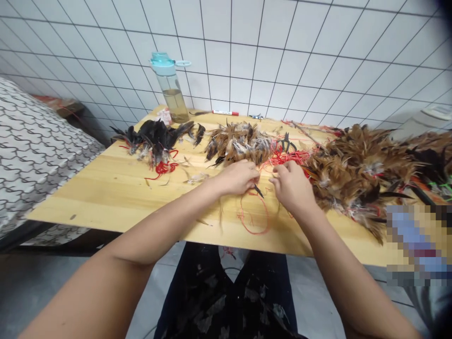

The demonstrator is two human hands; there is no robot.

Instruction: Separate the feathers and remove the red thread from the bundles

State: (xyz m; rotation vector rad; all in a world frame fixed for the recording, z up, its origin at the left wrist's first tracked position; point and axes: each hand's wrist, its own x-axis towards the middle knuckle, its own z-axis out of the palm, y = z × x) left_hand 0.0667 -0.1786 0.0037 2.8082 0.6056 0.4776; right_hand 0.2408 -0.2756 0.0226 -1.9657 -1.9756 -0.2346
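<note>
My left hand (240, 178) is closed in a pinch above the middle of the table, with thin red cord (264, 230) at its fingertips. The cord lies in a loose loop on the wood below. A small dark pointed piece (259, 190), perhaps a feather, sticks out beneath that hand. To its right, my right hand (294, 187) has its fingers bent, thumb and forefinger apart, and I see nothing between them. Behind it lies a tangle of red cord (287, 157). Brown and white feathers (243, 141) lie just beyond my left hand.
A large heap of brown feathers (353, 169) covers the right side. Black feathers (155, 139) lie at the left. Dark-handled cutters (287, 142) rest behind the cord. A bottle (173, 94) and a red-and-white marker (225, 113) are near the tiled wall (243, 61).
</note>
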